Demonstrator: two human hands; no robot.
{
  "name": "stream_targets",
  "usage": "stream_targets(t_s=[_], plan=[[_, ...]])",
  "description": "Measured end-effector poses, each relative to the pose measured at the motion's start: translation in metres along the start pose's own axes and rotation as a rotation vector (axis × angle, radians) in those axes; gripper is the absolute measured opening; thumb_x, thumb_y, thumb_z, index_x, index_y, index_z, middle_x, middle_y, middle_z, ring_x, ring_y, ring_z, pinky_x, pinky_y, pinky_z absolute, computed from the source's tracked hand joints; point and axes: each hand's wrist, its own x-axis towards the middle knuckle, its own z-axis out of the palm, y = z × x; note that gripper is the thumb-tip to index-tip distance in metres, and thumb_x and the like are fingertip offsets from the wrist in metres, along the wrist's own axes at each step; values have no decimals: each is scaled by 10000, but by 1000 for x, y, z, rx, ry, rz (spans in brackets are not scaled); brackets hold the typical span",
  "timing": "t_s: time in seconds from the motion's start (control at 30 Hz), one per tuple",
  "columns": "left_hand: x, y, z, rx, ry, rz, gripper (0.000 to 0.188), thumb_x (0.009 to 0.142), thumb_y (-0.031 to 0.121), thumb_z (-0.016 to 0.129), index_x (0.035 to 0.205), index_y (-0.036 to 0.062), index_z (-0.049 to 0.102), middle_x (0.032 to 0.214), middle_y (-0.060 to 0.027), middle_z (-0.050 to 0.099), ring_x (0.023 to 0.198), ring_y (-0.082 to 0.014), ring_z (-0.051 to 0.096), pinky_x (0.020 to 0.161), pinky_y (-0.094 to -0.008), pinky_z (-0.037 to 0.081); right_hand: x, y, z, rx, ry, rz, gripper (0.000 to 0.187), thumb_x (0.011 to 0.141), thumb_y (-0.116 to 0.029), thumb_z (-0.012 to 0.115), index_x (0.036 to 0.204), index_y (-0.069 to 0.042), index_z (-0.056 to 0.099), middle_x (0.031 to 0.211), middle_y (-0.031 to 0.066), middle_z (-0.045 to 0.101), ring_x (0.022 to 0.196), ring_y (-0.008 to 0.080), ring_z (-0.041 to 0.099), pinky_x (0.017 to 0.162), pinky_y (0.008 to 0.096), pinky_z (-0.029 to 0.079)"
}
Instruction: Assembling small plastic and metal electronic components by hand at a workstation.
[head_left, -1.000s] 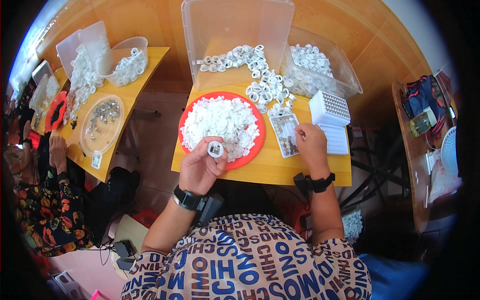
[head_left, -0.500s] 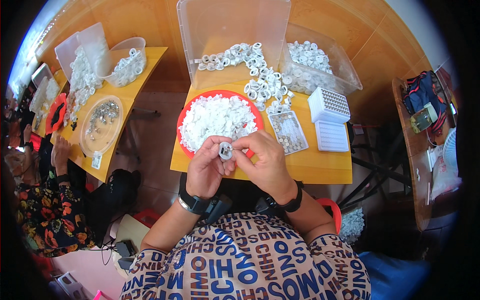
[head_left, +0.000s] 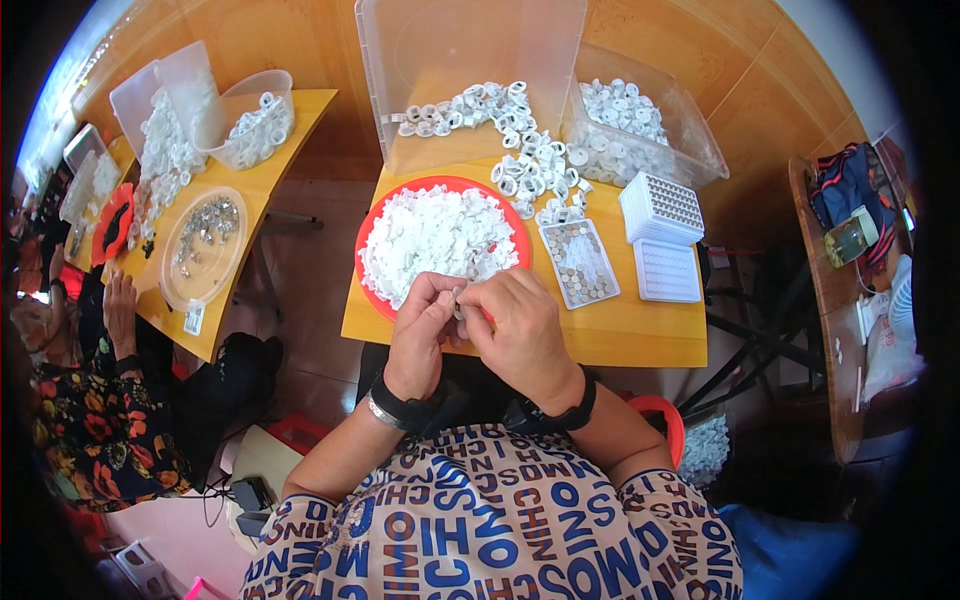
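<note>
Tray [head_left: 525, 250] of red plastic, heaped with white pieces [head_left: 430, 235], lies at twelve o'clock, partly behind left hand [head_left: 417, 335] and right hand [head_left: 522, 332], whose fingers clamp one small part [head_left: 459, 311], mostly hidden.

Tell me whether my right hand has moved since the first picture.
Yes: judged against the red plate, your right hand has moved left, from beyond the plate's right side to its near edge, beside your left hand.
</note>
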Motion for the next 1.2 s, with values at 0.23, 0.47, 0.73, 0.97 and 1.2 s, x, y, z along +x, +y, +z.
stream_targets(t_s=[0.23,0.47,0.73,0.97,1.2], plan=[[3,-6,-6,-33,-51,-29,182,983,212,446,1067,77,533,826,10,568,689,-58,500,626,-200,380,4,13,0,85,-79,-20,110,746,-7,668,816,-47,594,725,106,593,709,305,573,635,389,457],[1,-6,-7,-116,-49,-9,201,997,239,452,1066,69,535,840,-4,577,683,-73,514,616,-207,402,3,24,-1,666,-274,507,112,813,13,664,849,-16,562,769,53,636,661,121,626,608,256,491],[-3,-6,-4,-218,-50,25,260,1003,268,442,1095,41,532,832,-29,581,674,-89,519,596,-219,404,-6,30,11,942,-244,663,165,820,4,680,908,-2,542,776,26,618,679,66,598,620,213,492],[-3,-11,-5,-219,-9,39,280,1006,274,418,1083,28,526,827,-41,576,653,-100,517,560,-223,399,-6,27,16,1035,-230,708,173,827,20,664,901,-11,511,773,32,606,678,71,596,607,211,487],[-3,-13,-4,-176,5,47,256,1005,259,409,1066,41,527,801,-33,573,638,-85,504,557,-213,393,-12,34,24,1043,-213,683,156,857,10,638,918,-13,495,782,40,589,670,95,610,589,223,489]])
